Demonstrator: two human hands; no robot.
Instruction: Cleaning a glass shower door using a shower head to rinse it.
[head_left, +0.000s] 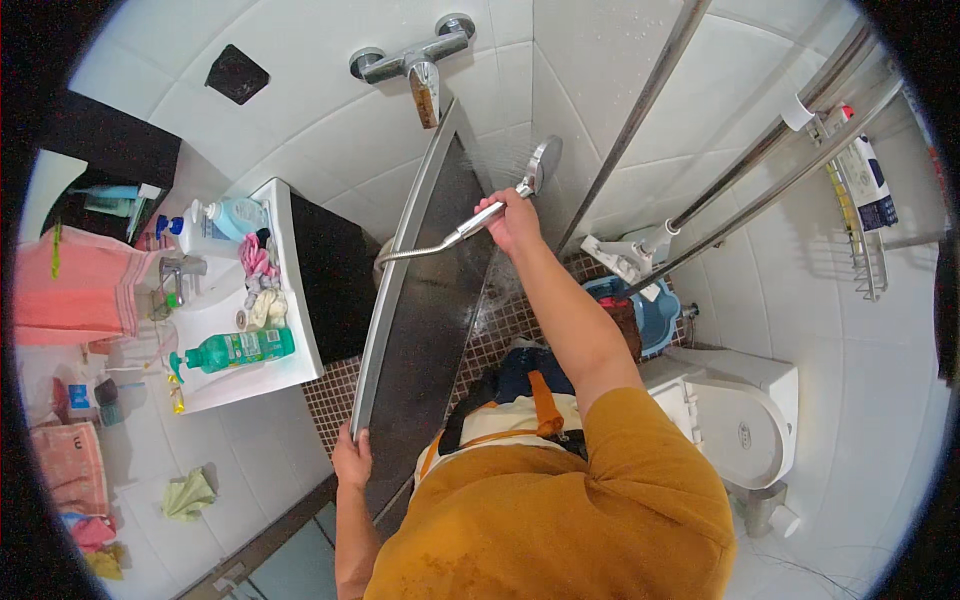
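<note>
My right hand [517, 222] is wrapped around the handle of a chrome shower head [543, 165], raised beside the tiled corner. Fine streaks of water spray from the head toward the wall and a dark glass shower panel [425, 300]. From the handle, a metal hose [415, 254] bends left over the panel's silver frame [385, 315] and drops out of sight. My left hand [352, 458] grips the near end of that frame, its fingers partly hidden behind it. Above the panel's far end, a chrome mixer tap [415, 65] is fixed to the wall.
To the left, a white washbasin [305, 345] carries a green pump bottle [240, 349] and other bottles. Metal poles [640, 110] slant across the right side. Beyond my right arm are a blue basin [657, 315] and a white toilet [740, 425]. Small brown tiles [335, 400] cover the floor.
</note>
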